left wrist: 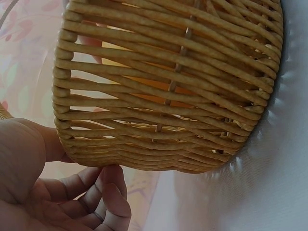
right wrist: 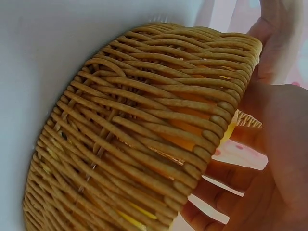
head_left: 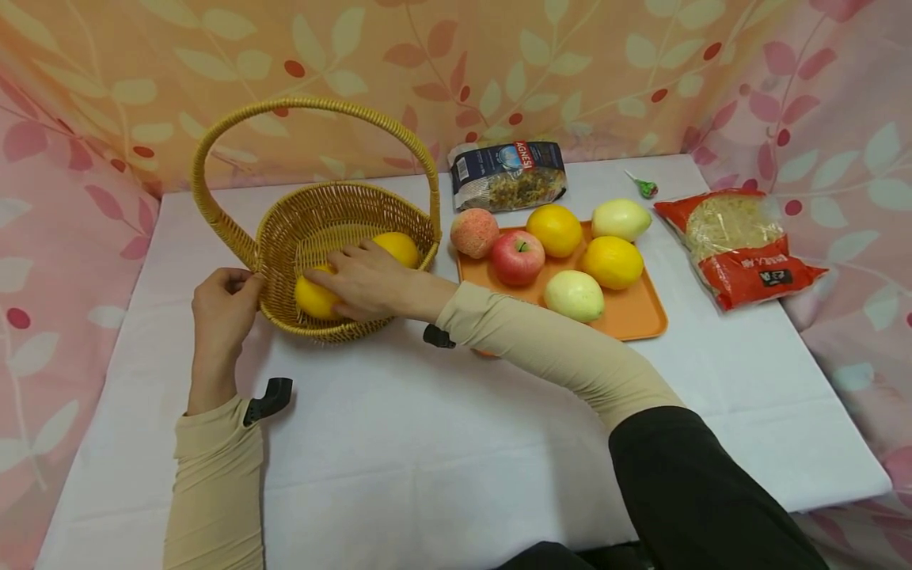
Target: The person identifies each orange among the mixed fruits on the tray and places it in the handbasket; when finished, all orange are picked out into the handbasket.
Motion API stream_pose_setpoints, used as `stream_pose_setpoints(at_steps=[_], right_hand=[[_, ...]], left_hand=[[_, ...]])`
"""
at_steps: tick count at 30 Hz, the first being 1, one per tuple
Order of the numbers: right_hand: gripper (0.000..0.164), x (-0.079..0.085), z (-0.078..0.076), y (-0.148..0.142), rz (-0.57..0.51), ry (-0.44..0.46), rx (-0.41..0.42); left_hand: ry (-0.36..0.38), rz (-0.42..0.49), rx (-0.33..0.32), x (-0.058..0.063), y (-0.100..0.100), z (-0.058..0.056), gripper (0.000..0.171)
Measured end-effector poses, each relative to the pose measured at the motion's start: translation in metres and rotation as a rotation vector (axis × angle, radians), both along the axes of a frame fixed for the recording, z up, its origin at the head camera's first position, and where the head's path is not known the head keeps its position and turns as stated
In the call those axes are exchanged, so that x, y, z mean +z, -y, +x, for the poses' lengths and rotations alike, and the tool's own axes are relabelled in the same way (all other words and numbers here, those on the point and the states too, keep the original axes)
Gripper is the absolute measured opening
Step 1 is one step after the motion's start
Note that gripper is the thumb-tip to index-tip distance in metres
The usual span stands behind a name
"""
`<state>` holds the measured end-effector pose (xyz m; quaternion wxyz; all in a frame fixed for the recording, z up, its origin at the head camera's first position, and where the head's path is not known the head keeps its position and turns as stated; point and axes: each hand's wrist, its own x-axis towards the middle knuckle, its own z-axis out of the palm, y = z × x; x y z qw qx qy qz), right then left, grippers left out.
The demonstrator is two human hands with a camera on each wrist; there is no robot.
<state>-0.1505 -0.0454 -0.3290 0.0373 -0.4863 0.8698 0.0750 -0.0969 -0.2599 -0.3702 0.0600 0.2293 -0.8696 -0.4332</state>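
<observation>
Wicker basket (head_left: 288,226) with two yellow fruits (head_left: 399,249) — left hand (head_left: 226,307) pinching its rim (left wrist: 62,91), right hand (head_left: 376,279) inside, grip unclear

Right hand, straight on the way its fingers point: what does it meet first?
Past the yellow fruit it already touches, the right hand would probably meet the left inner wall of the basket; its height against the rim is hard to judge.

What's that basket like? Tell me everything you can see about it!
The basket is golden-brown and woven, like wicker, with one tall arched handle and gaps in its sides. It stands upright on the white cloth, holding two yellow fruits. The left hand pinches its rim; the right hand reaches inside.
</observation>
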Motion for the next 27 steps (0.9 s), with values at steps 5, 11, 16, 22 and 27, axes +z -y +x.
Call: stream_pose_setpoints(at_steps=[5,11,16,22,27], right_hand=[[0.059,0.003,0.002,-0.012,-0.048,-0.025,0.027],[0.053,0.016,0.012,-0.044,-0.142,-0.075,0.052],[0.051,0.034,0.019,-0.085,-0.249,-0.077,0.047],[0.044,0.041,0.024,-0.149,-0.458,-0.109,0.018],[0.042,0.031,0.026,-0.205,-0.536,-0.097,-0.117]], left_hand=[[0.01,0.003,0.006,0.0,0.0,0.0,0.036],[0.028,0.004,0.004,0.002,0.0,0.001,0.038],[0.021,0.009,0.005,0.002,0.001,0.001,0.037],[0.027,0.034,0.0,0.001,0.001,0.0,0.034],[0.022,0.033,-0.008,0.002,0.0,0.0,0.033]])
